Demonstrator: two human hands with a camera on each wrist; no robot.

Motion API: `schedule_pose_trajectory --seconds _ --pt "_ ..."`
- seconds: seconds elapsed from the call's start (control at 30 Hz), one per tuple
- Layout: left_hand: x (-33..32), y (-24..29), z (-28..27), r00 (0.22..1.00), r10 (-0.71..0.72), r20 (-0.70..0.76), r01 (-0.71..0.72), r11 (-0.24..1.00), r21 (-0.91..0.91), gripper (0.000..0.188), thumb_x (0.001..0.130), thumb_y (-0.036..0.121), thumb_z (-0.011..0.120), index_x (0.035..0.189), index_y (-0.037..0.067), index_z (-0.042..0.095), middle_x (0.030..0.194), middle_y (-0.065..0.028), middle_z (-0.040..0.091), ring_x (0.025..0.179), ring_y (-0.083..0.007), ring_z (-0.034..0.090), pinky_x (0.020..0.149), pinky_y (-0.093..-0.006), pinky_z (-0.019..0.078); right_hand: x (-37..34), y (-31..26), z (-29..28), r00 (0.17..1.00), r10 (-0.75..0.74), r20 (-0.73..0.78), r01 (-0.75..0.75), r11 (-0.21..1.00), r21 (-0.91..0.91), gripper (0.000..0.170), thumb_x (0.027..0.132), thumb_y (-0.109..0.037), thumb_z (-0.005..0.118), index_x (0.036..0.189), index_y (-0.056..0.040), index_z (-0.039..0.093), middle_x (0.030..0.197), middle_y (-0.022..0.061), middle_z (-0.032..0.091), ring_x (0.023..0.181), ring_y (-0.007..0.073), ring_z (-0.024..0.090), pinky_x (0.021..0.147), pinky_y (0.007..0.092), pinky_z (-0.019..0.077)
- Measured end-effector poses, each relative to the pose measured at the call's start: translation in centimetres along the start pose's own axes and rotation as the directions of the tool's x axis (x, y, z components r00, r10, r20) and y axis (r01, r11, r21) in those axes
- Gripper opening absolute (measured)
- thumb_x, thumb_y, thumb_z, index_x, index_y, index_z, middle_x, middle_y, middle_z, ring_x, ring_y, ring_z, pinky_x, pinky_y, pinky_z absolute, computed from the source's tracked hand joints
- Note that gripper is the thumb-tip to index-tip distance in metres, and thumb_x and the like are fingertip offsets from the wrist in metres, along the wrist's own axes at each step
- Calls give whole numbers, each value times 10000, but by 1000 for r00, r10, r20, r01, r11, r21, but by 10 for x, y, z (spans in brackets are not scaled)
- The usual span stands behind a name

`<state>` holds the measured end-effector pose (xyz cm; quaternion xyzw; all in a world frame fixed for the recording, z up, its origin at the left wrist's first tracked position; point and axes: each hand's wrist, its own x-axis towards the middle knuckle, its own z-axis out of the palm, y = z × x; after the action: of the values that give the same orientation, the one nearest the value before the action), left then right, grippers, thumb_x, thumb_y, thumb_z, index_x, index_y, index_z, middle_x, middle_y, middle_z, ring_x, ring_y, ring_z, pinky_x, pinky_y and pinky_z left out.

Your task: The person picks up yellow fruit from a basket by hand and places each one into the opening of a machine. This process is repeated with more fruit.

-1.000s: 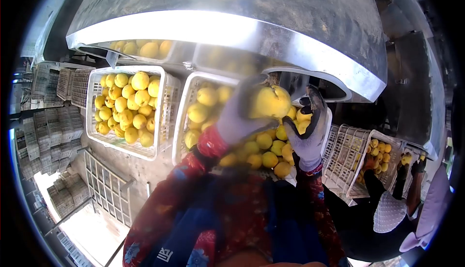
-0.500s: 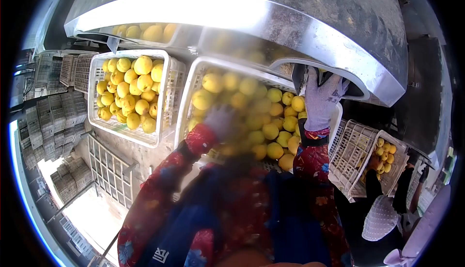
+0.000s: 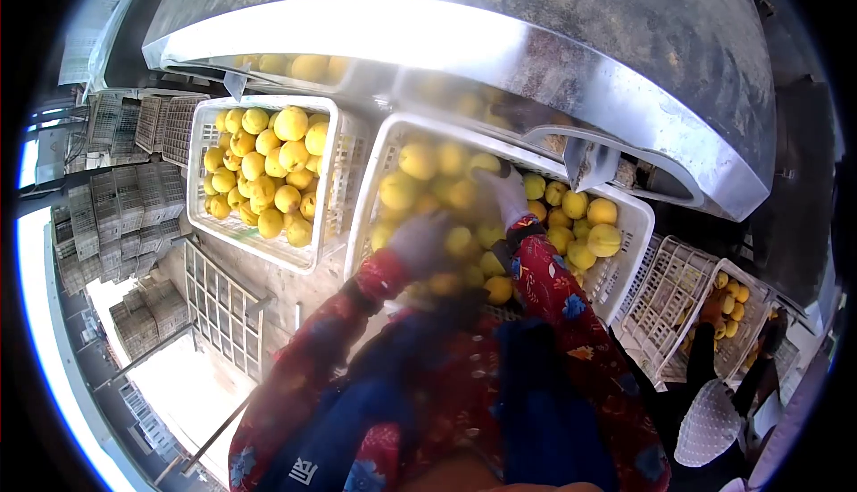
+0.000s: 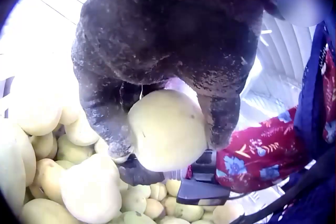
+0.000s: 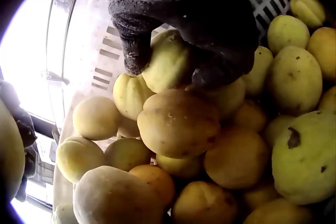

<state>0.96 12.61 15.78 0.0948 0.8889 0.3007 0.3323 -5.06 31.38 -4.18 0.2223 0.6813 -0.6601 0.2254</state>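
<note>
Gripping pale fruit (image 4: 167,132) w/ L hand (image 4: 163,40), lower ctr of L wrist view, digits apart to its width; pinching greenish fruit (image 5: 165,64) w/ R hand (image 5: 199,24), upper ctr of R wrist view, amid white crate (image 3: 636,229) at ctr-right of head view. Best to cup w/ pads, not tips, & squeeze lightly to avoid bruising. Lift R one straight up, w/o scraping spotted orange fruit (image 5: 178,127) just below.
</note>
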Motion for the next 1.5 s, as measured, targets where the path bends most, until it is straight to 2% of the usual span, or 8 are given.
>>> schedule_pose_trajectory --seconds 0.27,0.33,0.63,0.9,1.0,1.2,1.27,1.5 --pt "24 -52 18 983 -86 -164 -101 493 -864 623 943 460 604 1372 29 468 1279 -152 579 1150 -290 598 972 -437 515 -144 -88 -60 861 -453 233 452 890 59 787 756 21 743 1464 37 401 1473 129 491 1344 217 466 1131 340 365" --pt "20 2 3 994 26 107 109 -345 -932 438 936 233 652 1305 25 538 1225 -136 617 1069 -271 624 856 -370 561 -166 -103 -69 823 -507 257 527 850 -12 834 735 69 700 1491 38 350 1524 145 431 1415 235 391 1173 356 308" --pt "31 14 32 943 262 -205 -328 624 -709 894 886 661 599 1454 21 341 1341 -143 506 1219 -218 533 1027 -375 463 -210 -127 -64 739 -665 -104 618 732 -287 866 737 -36 790 1465 61 331 1458 170 428 1357 295 425 1127 396 350" --pt "24 69 -24 937 268 -223 -266 135 -954 720 842 108 717 1458 -12 366 1345 -145 539 1232 -244 541 1014 -363 485 -160 -158 -69 323 -889 -323 372 433 -821 643 832 -150 743 1373 42 451 1317 268 540 1215 435 504 1051 496 397" --pt "30 81 -28 893 282 -352 -391 97 -915 778 799 21 768 1462 -17 361 1398 -148 504 1303 -247 487 1072 -379 449 -114 -181 -70 553 -723 -414 18 507 -861 667 871 -310 711 1359 60 449 1266 293 559 1210 505 474 1071 568 346" --pt "37 88 -30 821 320 -473 -566 340 -751 903 731 56 855 1475 -4 348 1451 -139 461 1336 -225 448 1124 -382 389 -165 -178 -89 519 -730 -444 656 673 -340 621 810 -142 744 1333 51 470 1251 282 584 1180 401 564 964 485 482" --pt "41 89 -29 802 352 -483 -593 370 -715 841 768 81 835 1466 3 372 1414 -148 501 1291 -225 490 1088 -375 415 -199 -186 -86 370 -929 6 625 244 -741 671 768 -54 744 1369 33 459 1314 238 563 1154 343 582 912 412 517" --pt "67 77 1 721 520 -458 -689 605 -399 615 927 145 677 1460 13 400 1360 -183 549 1177 -211 572 964 -357 504 -204 -161 -60 560 -791 -247 627 600 -497 776 680 -56 843 1350 8 457 1217 165 567 1045 244 600 820 322 526"
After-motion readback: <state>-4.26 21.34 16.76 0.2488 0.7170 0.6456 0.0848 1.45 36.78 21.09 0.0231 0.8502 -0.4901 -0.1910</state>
